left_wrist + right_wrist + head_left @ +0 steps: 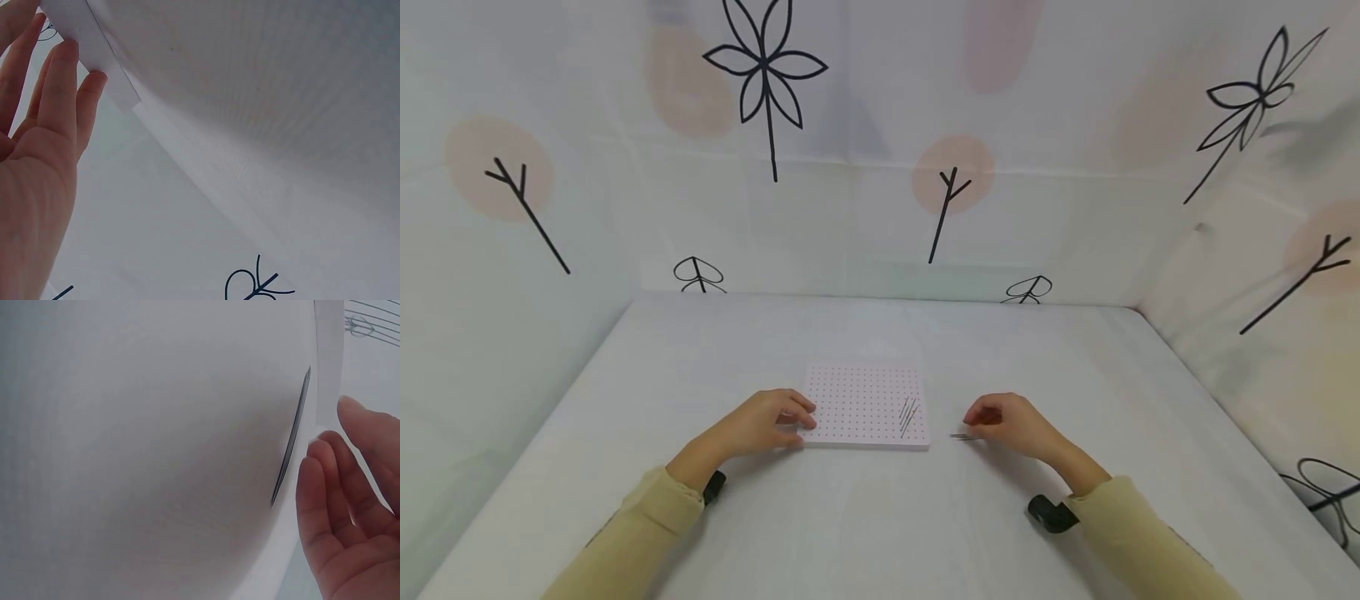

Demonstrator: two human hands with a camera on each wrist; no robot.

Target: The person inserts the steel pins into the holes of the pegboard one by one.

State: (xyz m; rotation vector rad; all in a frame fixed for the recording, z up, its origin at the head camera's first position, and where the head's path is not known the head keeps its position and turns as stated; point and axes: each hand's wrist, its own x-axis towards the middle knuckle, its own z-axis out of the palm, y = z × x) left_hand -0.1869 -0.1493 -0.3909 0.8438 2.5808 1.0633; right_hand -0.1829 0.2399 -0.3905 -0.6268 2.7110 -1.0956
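Note:
A white board (857,408) with a grid of small holes lies on the table. Several thin metal needles (909,417) slant up from its right side and appear to stand in holes. My left hand (771,423) is at the board's left edge, its fingers lightly bent and touching it; the left wrist view shows these fingers (59,87) against the board's side (103,56). To the right of the board, my right hand (1011,423) hovers over a small bunch of loose needles (291,437) on the table. Its thumb and fingers (312,494) are apart, holding nothing visible.
A white cloth (850,525) covers the table. Patterned fabric (865,225) hangs behind and at both sides. Each wrist carries a dark camera, the right one (1051,513) more fully visible than the left.

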